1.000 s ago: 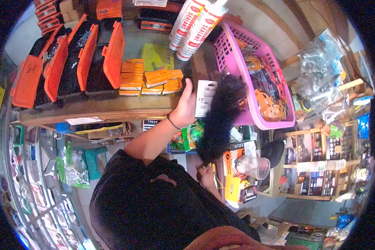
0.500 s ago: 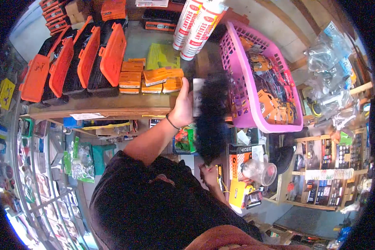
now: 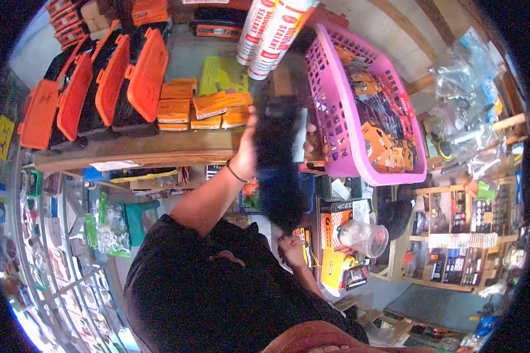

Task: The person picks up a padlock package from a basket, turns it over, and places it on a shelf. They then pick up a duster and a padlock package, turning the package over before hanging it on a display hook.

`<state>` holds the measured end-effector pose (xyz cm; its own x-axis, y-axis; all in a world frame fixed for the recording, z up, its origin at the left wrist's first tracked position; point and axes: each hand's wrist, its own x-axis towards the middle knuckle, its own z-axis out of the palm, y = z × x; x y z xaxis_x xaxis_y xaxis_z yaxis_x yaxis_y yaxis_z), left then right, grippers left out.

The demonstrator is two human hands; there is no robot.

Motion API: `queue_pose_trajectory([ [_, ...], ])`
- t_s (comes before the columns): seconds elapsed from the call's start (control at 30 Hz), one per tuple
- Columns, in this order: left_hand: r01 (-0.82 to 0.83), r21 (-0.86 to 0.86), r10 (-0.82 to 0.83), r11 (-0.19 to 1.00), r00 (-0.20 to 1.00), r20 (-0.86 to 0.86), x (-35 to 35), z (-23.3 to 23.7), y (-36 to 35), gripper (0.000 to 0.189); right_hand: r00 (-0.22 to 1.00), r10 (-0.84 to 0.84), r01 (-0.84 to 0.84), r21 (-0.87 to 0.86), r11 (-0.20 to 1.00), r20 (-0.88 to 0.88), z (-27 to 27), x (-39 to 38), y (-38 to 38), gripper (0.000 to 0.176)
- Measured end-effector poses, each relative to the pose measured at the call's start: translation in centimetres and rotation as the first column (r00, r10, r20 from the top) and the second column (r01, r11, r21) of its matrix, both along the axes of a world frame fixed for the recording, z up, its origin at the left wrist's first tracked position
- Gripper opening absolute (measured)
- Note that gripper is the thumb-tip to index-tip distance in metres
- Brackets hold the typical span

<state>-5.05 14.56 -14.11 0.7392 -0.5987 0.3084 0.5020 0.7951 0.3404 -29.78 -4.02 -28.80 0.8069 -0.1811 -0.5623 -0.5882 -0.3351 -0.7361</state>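
Observation:
My left hand [image 3: 245, 152] is wrapped around a dark boxy item with a pale label [image 3: 300, 138], held up before the counter's edge. Its thumb shows at the left and its fingertips at the right; most of the item is hidden. A black fluffy duster [image 3: 284, 188], smeared by motion, covers the item's left part. Lower down, my right hand [image 3: 291, 250] is closed around the duster's narrow lower end. Small yellow-orange boxes [image 3: 221, 106] lie stacked just beyond my left hand.
A pink basket [image 3: 368, 167] of packaged goods stands at the right. Orange-lidded black cases [image 3: 147, 76] line the counter's left side, and white silicone sealant tubes [image 3: 277, 41] stand at the back. A clear plastic jar [image 3: 374, 241] sits near my right forearm.
The duster has swept left across the held item, so the pale label now shows on its right side. My left fingertips have come into view there. The whole view has shifted slightly.

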Motion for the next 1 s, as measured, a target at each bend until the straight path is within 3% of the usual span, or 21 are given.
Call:
queue_pose_trajectory([
  [0.03, -0.105, 0.036, 0.109, 0.994, 0.983, -0.145, -0.6, 0.5, 0.0, 0.084, 0.998, -0.065, 0.065, 0.132, 0.989, -0.008, -1.3, 0.0, -1.1, 0.026],
  [0.07, 0.292, -0.559, -0.318, 0.776, 0.947, 0.054, 1.1, -3.3, -0.8, 0.084, 0.992, 0.081, -0.076, -0.052, 0.996, 0.093, -3.5, -0.6, -1.4, 0.026],
  [0.1, 0.143, -0.220, -0.166, 0.965, 0.982, -0.088, 0.1, -0.6, 0.1, 0.082, 0.957, 0.235, -0.190, -0.247, 0.950, 0.171, -6.0, -1.5, -1.8, 0.027],
  [0.13, 0.103, -0.106, -0.106, 0.989, 0.994, -0.027, -0.1, -0.4, -0.1, 0.079, 0.876, 0.446, -0.288, -0.545, 0.787, 0.181, -8.4, -2.7, -2.7, 0.023],
  [0.17, 0.045, 0.002, -0.045, 0.999, 0.998, 0.043, -0.1, -0.1, -0.1, 0.077, 0.871, 0.454, -0.287, -0.554, 0.781, 0.188, -5.9, -1.7, -2.2, 0.023],
  [0.23, 0.051, 0.074, -0.048, 0.996, 0.998, -0.046, 0.3, 0.0, 0.5, 0.072, 0.957, 0.177, -0.197, 0.067, 0.978, 0.230, 3.3, 0.7, 0.6, 0.022],
  [0.3, 0.253, -0.673, -0.366, 0.695, 0.930, -0.029, 0.5, -1.7, -0.3, 0.067, 0.985, -0.161, 0.152, 0.145, 0.978, 0.057, 3.1, 1.1, 0.4, 0.023],
  [0.33, 0.152, -0.519, -0.309, 0.841, 0.922, -0.231, 0.3, -2.7, -0.3, 0.066, 0.996, 0.009, -0.014, 0.056, 0.998, 0.093, 2.4, 0.4, 0.5, 0.021],
  [0.4, 0.171, -0.342, -0.207, 0.924, 0.976, -0.073, 0.3, -1.9, -0.2, 0.068, 0.888, 0.314, -0.228, -0.272, 0.935, 0.335, -0.2, -1.2, 0.8, 0.020],
  [0.5, 0.184, -0.199, -0.159, 0.963, 0.978, 0.135, 0.7, -0.6, 0.3, 0.077, 0.975, 0.132, -0.103, -0.160, 0.982, 0.178, 1.2, 0.4, 0.2, 0.024],
  [0.53, 0.034, -0.207, -0.057, 0.978, 0.993, -0.107, 0.0, -0.1, -0.1, 0.074, 0.964, 0.018, 0.015, -0.122, 0.992, 0.265, -1.3, 0.1, -1.8, 0.028],
  [0.57, -0.110, -0.175, 0.044, 0.978, 0.938, -0.344, -0.6, 0.3, -0.2, 0.071, 0.974, -0.208, 0.198, 0.110, 0.974, 0.092, 4.7, 2.1, 1.2, 0.030],
  [0.6, 0.132, -0.555, -0.272, 0.821, 0.946, -0.177, 0.1, -0.8, -0.1, 0.072, 0.994, -0.041, 0.047, -0.061, 0.997, 0.097, 3.2, 1.3, 0.7, 0.029],
  [0.67, 0.087, -0.364, -0.104, 0.927, 0.994, -0.027, -0.8, -0.2, -0.1, 0.074, 0.922, 0.327, -0.216, -0.426, 0.879, 0.207, -2.3, -1.1, -0.9, 0.027],
  [0.7, -0.026, -0.191, 0.058, 0.981, 0.985, 0.163, -1.0, 0.7, 0.0, 0.076, 0.922, 0.321, -0.205, -0.430, 0.879, 0.217, -1.9, -0.8, -1.3, 0.027],
  [0.77, 0.031, 0.036, -0.032, 0.999, 0.999, 0.022, 0.3, -0.1, 0.2, 0.076, 0.966, 0.186, -0.182, -0.040, 0.983, 0.178, 0.1, 0.1, -2.8, 0.024],
  [0.83, -0.059, -0.202, 0.021, 0.978, 0.982, -0.188, -0.2, -0.2, -0.1, 0.070, 0.993, -0.117, 0.117, 0.005, 0.993, -0.016, 3.8, 1.8, -1.5, 0.022],
  [0.87, 0.173, -0.573, -0.284, 0.801, 0.952, -0.109, 0.7, -2.8, -0.8, 0.069, 0.997, -0.027, 0.035, -0.110, 0.993, 0.075, 2.5, 1.2, -1.1, 0.023],
  [0.9, 0.185, -0.568, -0.291, 0.802, 0.951, -0.101, 0.6, -2.3, -0.7, 0.069, 0.984, 0.066, -0.027, -0.231, 0.973, 0.163, 0.4, 0.4, -1.2, 0.024],
  [0.93, 0.159, -0.380, -0.170, 0.911, 0.985, 0.005, 0.2, -1.3, -0.5, 0.070, 0.856, 0.490, -0.370, -0.468, 0.803, 0.164, -3.1, -0.3, -3.2, 0.024],
  [1.0, 0.132, -0.095, -0.126, 0.987, 0.989, 0.072, 0.3, -0.3, 0.5, 0.070, 0.920, 0.381, -0.306, -0.429, 0.850, 0.098, 2.4, 1.7, -2.4, 0.024],
])
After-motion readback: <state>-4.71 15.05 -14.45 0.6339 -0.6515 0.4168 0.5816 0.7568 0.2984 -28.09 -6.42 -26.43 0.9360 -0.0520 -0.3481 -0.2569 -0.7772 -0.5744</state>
